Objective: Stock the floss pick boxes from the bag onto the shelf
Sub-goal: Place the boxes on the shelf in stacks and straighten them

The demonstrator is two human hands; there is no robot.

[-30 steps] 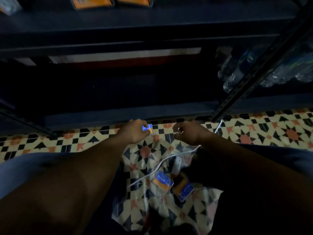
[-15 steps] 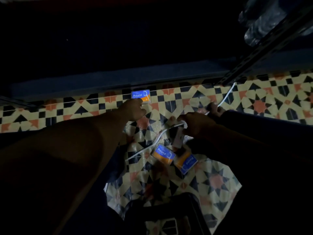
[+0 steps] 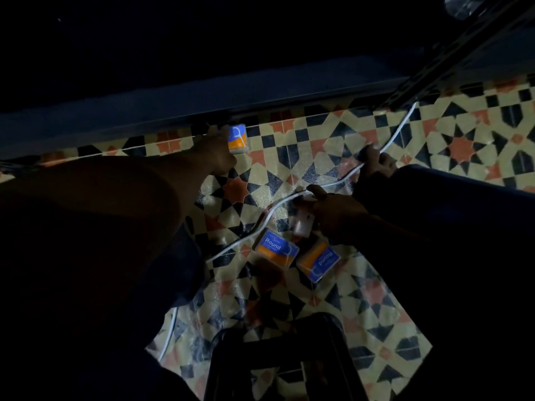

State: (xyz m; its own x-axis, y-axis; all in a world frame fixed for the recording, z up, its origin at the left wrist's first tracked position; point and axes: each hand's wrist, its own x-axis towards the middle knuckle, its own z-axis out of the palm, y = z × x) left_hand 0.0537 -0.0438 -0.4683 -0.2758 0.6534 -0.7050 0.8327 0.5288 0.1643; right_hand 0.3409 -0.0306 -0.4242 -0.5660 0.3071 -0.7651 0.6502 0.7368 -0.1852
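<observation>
My left hand (image 3: pixel 215 156) holds a blue-and-orange floss pick box (image 3: pixel 237 138) upright, just in front of the dark bottom shelf's front edge (image 3: pixel 260 94). My right hand (image 3: pixel 333 214) is closed on the white rim of the clear plastic bag (image 3: pixel 278 206), which lies on the patterned floor. Two more floss pick boxes, one on the left (image 3: pixel 276 251) and one on the right (image 3: pixel 318 263), lie flat side by side in the bag, just below my right hand. A small pale item (image 3: pixel 302 224) sits by my right fingers; I cannot tell what it is.
The shelf interior above the edge is almost black. A slotted metal upright (image 3: pixel 451 59) slants up at the top right, with clear bottles (image 3: pixel 463 7) behind it. A black stool or crate (image 3: pixel 278 351) stands at the bottom centre. My legs frame both sides.
My left hand has carried the box forward and turned it upright near the shelf edge. My right hand has dropped back to the bag. The view has tilted down.
</observation>
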